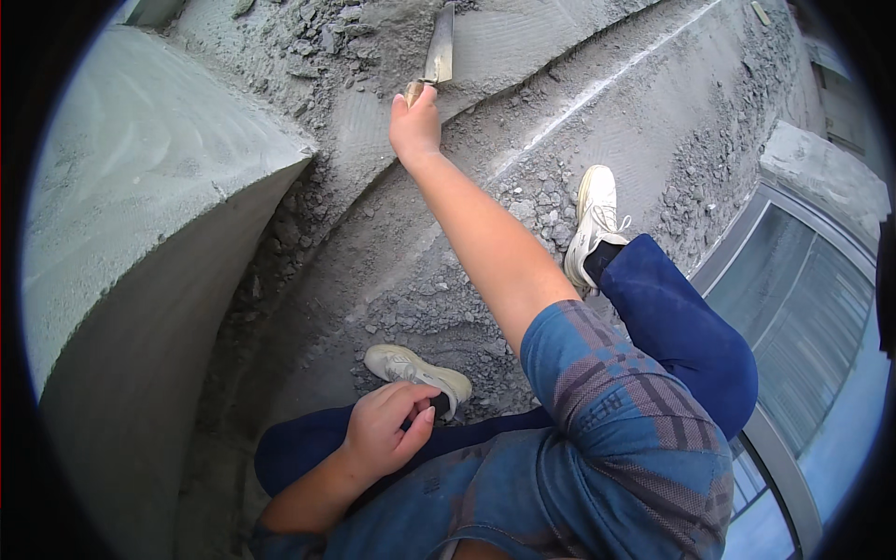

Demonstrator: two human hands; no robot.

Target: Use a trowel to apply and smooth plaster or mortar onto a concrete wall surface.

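Flanking gritty concrete point(644, 117): ledge point(149, 159) and window point(803, 299); right hand point(416, 129) holds trowel point(441, 51).

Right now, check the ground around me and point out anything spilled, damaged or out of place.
Loose grey rubble lies strewn beside the right shoe and heaped left of the trowel in the right hand. It looks untidy against the smoother grey surface nearby. Nothing else clearly stands out.

Head camera: wide fisheye looking down from the wearer's head.
Plaid shirt point(630, 411): closest to the lens, at the lower edge.
Right hand point(416, 126): farther off, toward the upper edge.
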